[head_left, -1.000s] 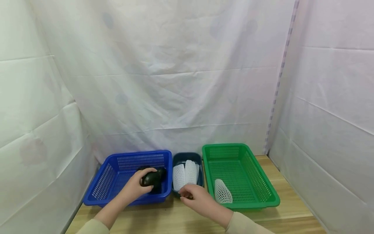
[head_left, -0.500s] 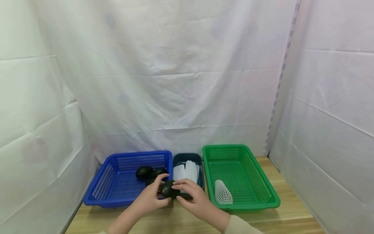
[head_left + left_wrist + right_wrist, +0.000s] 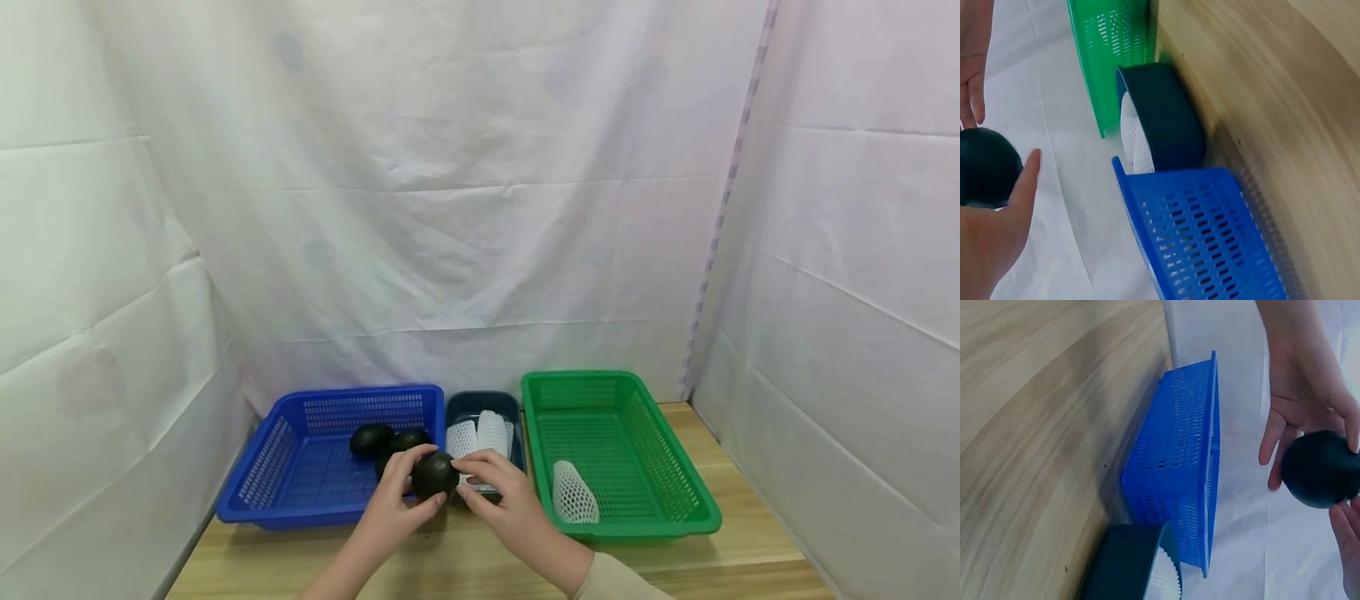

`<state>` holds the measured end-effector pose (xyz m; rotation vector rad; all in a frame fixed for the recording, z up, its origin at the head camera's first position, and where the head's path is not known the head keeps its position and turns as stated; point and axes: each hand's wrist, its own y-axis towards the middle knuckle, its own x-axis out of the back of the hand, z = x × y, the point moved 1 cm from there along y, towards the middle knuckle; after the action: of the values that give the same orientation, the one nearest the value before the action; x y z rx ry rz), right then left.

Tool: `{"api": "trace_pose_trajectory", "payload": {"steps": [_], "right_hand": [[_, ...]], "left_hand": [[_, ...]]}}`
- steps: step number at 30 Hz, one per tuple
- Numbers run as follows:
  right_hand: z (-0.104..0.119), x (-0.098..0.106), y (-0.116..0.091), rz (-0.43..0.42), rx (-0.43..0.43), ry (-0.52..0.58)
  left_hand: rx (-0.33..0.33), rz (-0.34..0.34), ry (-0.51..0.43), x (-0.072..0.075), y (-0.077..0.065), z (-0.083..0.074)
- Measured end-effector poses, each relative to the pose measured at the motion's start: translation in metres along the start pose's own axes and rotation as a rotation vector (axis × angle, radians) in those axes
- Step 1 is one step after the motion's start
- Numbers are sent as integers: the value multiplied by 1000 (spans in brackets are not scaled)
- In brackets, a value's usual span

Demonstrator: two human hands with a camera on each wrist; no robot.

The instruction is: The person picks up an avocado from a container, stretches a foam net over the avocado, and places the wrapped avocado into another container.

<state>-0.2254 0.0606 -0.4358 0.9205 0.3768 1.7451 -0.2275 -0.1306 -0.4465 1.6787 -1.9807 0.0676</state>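
Note:
My left hand (image 3: 392, 504) holds a dark green avocado (image 3: 433, 477) in front of the gap between the blue basket and the small teal bin, thumb on the near side and fingers over the far side. The right hand (image 3: 512, 508) meets the avocado from the right, with fingertips and thumb at its surface. In the right wrist view the avocado (image 3: 1318, 469) hangs between both hands, well above the table. More avocados (image 3: 371, 440) lie in the right part of the blue basket (image 3: 281, 518), partly hidden by my left hand.
A dark teal bin (image 3: 480, 398) between the baskets holds white foam net sleeves (image 3: 492, 433). To the right stands a green basket (image 3: 671, 527) with a net-wrapped piece (image 3: 574, 496) at its near left corner. White cloth (image 3: 465, 250) hangs behind and at both sides.
The left hand has lifted the avocado out of the blue basket and brought it right to the right hand. In the last half second the avocado has turned slightly between the hands.

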Motion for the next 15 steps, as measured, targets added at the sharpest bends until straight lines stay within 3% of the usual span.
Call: {"api": "trace_pose_trajectory", "payload": {"steps": [7,15], "right_hand": [[-6,7,0,-50,-72,-28],[-4,13,-6,-53,-272,-55]], "left_hand": [[30,-94,57,-9,-3,-3],[-16,-182,170,-18,-6,0]]}}
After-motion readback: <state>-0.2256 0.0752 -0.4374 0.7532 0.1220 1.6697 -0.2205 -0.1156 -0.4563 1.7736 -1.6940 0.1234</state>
